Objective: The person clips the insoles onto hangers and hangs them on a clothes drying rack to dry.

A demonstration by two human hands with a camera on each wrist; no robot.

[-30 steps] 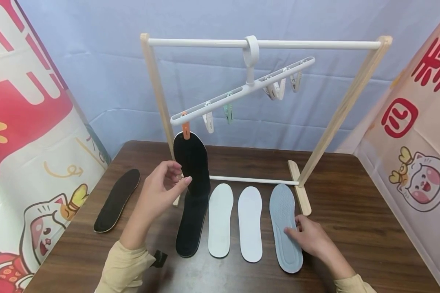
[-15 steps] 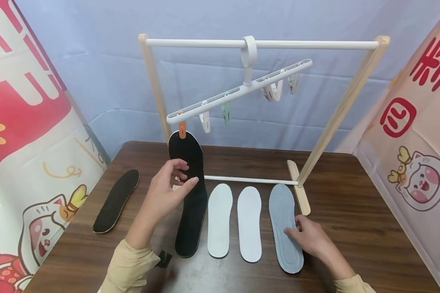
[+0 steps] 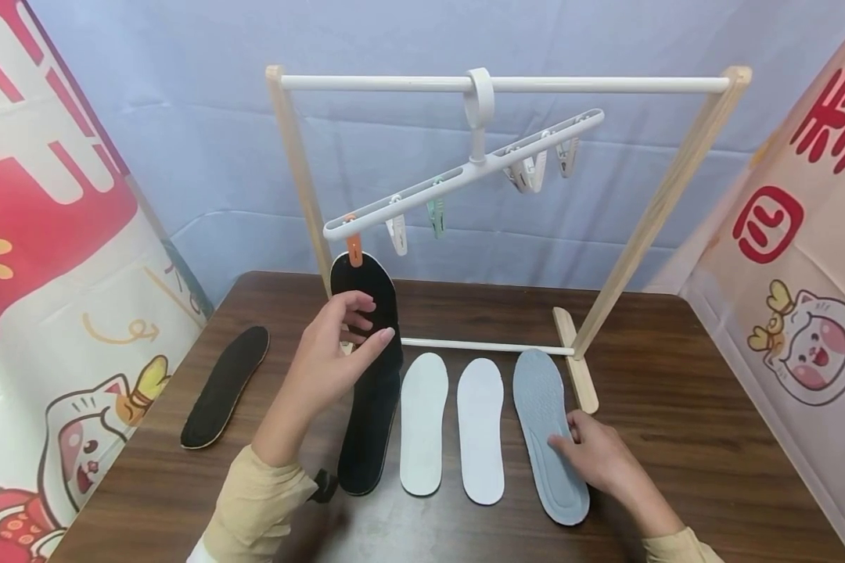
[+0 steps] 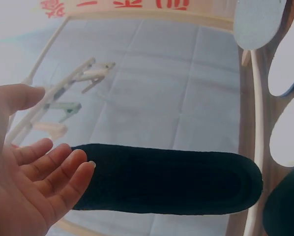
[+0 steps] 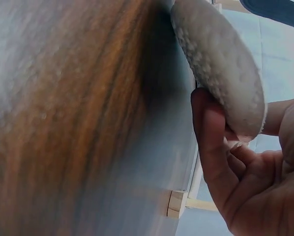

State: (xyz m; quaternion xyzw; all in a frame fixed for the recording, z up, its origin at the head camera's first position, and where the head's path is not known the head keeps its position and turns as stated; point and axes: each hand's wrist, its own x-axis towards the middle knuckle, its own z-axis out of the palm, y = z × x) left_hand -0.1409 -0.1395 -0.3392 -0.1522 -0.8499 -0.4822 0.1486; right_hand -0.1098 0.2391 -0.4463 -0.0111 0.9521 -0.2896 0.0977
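Observation:
A black insole point(image 3: 361, 283) hangs from an orange clip point(image 3: 354, 250) at the low left end of a tilted white clip hanger point(image 3: 422, 191). My left hand point(image 3: 327, 352) is in front of this insole with loosely bent fingers and thumb apart, holding nothing; the left wrist view shows the palm beside the hanging insole point(image 4: 171, 179). Below lies another black insole point(image 3: 368, 446) on the table. My right hand point(image 3: 597, 452) pinches the edge of a grey insole point(image 3: 541, 407) between thumb and fingers. In the right wrist view its textured underside point(image 5: 220, 64) shows, raised off the tabletop at that edge.
Two white insoles point(image 3: 422, 422) point(image 3: 481, 430) lie side by side mid-table. A dark insole point(image 3: 227, 387) lies at the left. The hanger hooks over the white rail point(image 3: 605, 86) of a wooden-legged stand, with several unused clips point(image 3: 396, 233). Printed cloths stand at both sides.
My left hand has moved right and slightly up across the hanging insole. The hanger sways a little. The grey insole has turned slightly in my right hand, its near end shifting right.

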